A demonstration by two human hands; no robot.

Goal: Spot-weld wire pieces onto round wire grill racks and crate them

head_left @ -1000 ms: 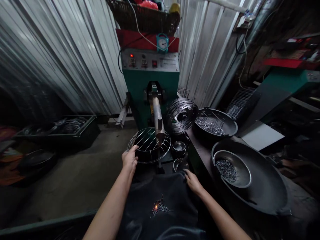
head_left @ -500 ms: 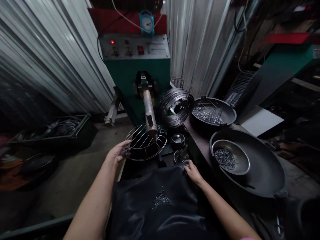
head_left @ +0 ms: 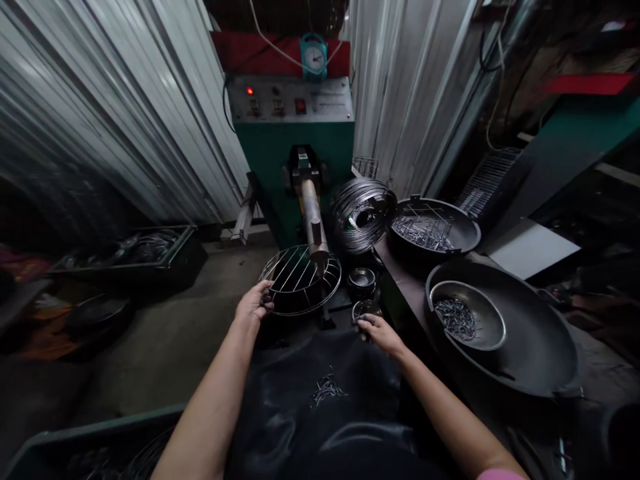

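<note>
My left hand (head_left: 256,303) is closed on the left edge of a round wire rack (head_left: 295,310), which lies level beneath the metal arm (head_left: 313,223) of a green machine (head_left: 265,143). Near a small metal bowl (head_left: 367,308), my right hand (head_left: 379,332) has its fingers pinched together; what they hold, if anything, is too small to tell. A little pile of short wire pieces (head_left: 327,390) rests on the black cloth (head_left: 360,427) over my lap.
Right of the machine are a wire coil (head_left: 361,217), a pan with wire pieces (head_left: 470,233) and a large pan (head_left: 535,333) bearing a bowl of wire pieces (head_left: 495,327). Green bins (head_left: 183,253) stand at the left.
The whole view has shifted, with the scene now further right. My right hand has moved slightly left, off the cloth's edge toward the small bowl. My left hand still grips the rack.
</note>
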